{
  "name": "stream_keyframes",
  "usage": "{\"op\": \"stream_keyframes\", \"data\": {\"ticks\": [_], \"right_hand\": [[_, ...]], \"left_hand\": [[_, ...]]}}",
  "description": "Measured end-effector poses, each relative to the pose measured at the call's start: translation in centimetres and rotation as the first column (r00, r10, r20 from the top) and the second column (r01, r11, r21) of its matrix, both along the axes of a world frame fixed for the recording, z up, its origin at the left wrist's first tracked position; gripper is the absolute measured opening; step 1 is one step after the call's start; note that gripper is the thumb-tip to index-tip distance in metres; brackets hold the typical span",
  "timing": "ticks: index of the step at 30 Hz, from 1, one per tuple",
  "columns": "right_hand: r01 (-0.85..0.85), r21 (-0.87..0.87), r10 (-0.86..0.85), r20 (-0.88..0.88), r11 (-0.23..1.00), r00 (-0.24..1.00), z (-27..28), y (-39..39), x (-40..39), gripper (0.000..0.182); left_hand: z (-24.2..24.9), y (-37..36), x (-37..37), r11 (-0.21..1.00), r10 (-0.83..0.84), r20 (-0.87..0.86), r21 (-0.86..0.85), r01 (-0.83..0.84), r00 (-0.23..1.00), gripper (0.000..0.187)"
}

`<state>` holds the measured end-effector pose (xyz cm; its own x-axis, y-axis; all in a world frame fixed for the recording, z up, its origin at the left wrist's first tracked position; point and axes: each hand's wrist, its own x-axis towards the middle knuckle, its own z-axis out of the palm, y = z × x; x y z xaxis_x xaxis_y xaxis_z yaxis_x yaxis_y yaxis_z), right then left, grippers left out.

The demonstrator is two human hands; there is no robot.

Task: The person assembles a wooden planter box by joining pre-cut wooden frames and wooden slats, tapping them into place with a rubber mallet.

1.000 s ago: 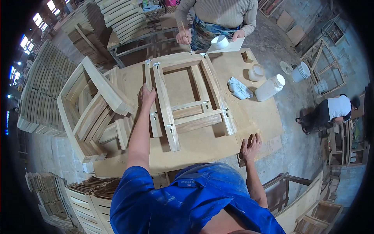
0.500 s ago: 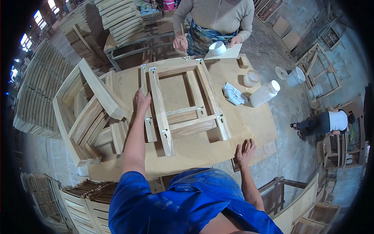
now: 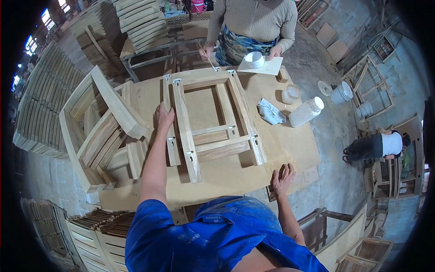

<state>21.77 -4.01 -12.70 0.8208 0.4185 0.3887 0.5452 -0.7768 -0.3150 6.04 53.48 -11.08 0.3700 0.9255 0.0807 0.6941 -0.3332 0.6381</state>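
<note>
My left hand (image 3: 164, 119) is closed on a narrow wooden rail (image 3: 171, 136), which lies along the left side of a pale wooden frame (image 3: 197, 156). White glue-like stuff shows around the slots and holes of both pieces. On the front right part of the table, my right hand (image 3: 283, 179) rests with its fingers apart, holding nothing. Across from me, a co-worker holds a thin brush (image 3: 207, 56) to the frame's far end. The co-worker's other hand is at a white board (image 3: 271, 66) carrying a white tub (image 3: 254, 60).
Assembled curved wooden parts (image 3: 102, 131) lie at the table's left. A blue-white cloth (image 3: 271, 112), an open jar (image 3: 290, 94) and a large white bottle (image 3: 306, 112) stand at the right. Stacked slats (image 3: 45, 102) rise beyond the left. Another person (image 3: 380, 146) is off to the right.
The co-worker's brush has tilted and the hand on it has shifted left. The board with the tub has dropped slightly. The person at far right has moved a little. My hands stay in place.
</note>
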Motion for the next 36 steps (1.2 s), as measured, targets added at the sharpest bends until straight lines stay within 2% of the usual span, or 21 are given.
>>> {"op": "stream_keyframes", "data": {"ticks": [9, 11, 12, 14, 15, 17, 18, 20, 21, 23, 25, 29, 31, 33, 35, 36], "right_hand": [[-0.008, 0.006, 0.008, 0.004, 1.0, 1.0, 0.9, 0.6, 0.3, 0.045], [0.028, 0.038, -0.02, -0.195, 0.999, 0.981, 1.6, 1.3, 1.4, 0.046], [0.029, 0.034, -0.022, -0.193, 0.999, 0.981, 2.2, 2.0, 2.0, 0.046], [0.0, 0.329, 0.124, -0.357, 0.944, 0.926, 4.2, 4.5, 2.9, 0.052], [0.006, 0.33, 0.12, -0.361, 0.944, 0.925, 4.9, 6.0, 3.2, 0.052], [-0.028, 0.48, 0.387, -0.669, 0.877, 0.635, 6.1, 8.8, 3.7, 0.069], [-0.019, 0.482, 0.383, -0.671, 0.876, 0.635, 7.2, 10.1, 3.6, 0.069], [-0.241, 0.348, 0.422, -0.785, 0.906, 0.454, 9.3, 12.5, 3.6, 0.088], [-0.24, 0.349, 0.423, -0.785, 0.906, 0.454, 9.3, 13.2, 3.7, 0.088], [-0.358, 0.229, 0.399, -0.745, 0.905, 0.534, 9.3, 14.2, 3.7, 0.101], [-0.36, 0.263, 0.427, -0.739, 0.895, 0.521, 9.0, 14.4, 3.7, 0.102], [-0.306, 0.321, 0.441, -0.725, 0.896, 0.53, 8.1, 14.5, 3.7, 0.102], [-0.302, 0.321, 0.437, -0.743, 0.897, 0.506, 7.8, 14.5, 4.1, 0.103], [-0.29, 0.327, 0.432, -0.762, 0.899, 0.483, 7.4, 14.6, 4.4, 0.104], [-0.34, 0.155, 0.328, -0.775, 0.928, 0.541, 7.0, 14.6, 5.1, 0.11], [-0.329, 0.155, 0.319, -0.783, 0.932, 0.534, 7.3, 14.7, 5.1, 0.11]], "left_hand": [[0.3, 0.1, 0.2, 1.0, -0.001, -0.046, -0.008, 0.001, 0.999, 0.069], [-0.1, 0.2, 0.2, 1.0, 0.016, -0.07, 0.006, -0.015, 0.997, 0.069], [-0.2, 0.3, 0.2, 1.0, 0.018, -0.072, 0.021, -0.017, 0.997, 0.069], [-0.4, 0.2, 0.2, 0.999, 0.014, -0.081, 0.035, -0.011, 0.997, 0.068], [-0.3, 0.2, 0.2, 0.999, 0.011, -0.07, 0.038, -0.009, 0.997, 0.068], [0.0, 0.3, 0.2, 0.999, 0.001, -0.066, 0.045, 0.002, 0.998, 0.068], [0.0, 0.2, 0.1, 0.999, -0.003, -0.068, 0.032, 0.005, 0.998, 0.067], [0.2, 0.4, 0.3, 1.0, -0.006, -0.068, 0.026, 0.008, 0.998, 0.067], [0.2, 0.4, 0.2, 1.0, -0.016, -0.058, -0.007, 0.016, 0.998, 0.067], [0.0, 0.5, 0.0, 0.999, -0.019, -0.051, -0.041, 0.017, 0.999, 0.066], [0.1, 0.4, 0.1, 1.0, -0.017, -0.065, 0.004, 0.018, 0.998, 0.065], [-0.2, 0.6, 0.1, 0.999, -0.038, -0.06, -0.015, 0.037, 0.997, 0.066], [-0.5, 0.5, 0.0, 0.998, -0.02, -0.009, 0.06, 0.02, 1.0, 0.061], [0.1, -0.1, -0.1, 0.997, -0.031, -0.003, 0.066, 0.031, 1.0, 0.057], [1.4, -0.4, 0.1, 0.997, -0.043, 0.0, 0.067, 0.043, 0.999, 0.053], [1.7, -0.5, 0.1, 0.998, -0.055, 0.028, 0.04, 0.054, 0.998, 0.059]]}}
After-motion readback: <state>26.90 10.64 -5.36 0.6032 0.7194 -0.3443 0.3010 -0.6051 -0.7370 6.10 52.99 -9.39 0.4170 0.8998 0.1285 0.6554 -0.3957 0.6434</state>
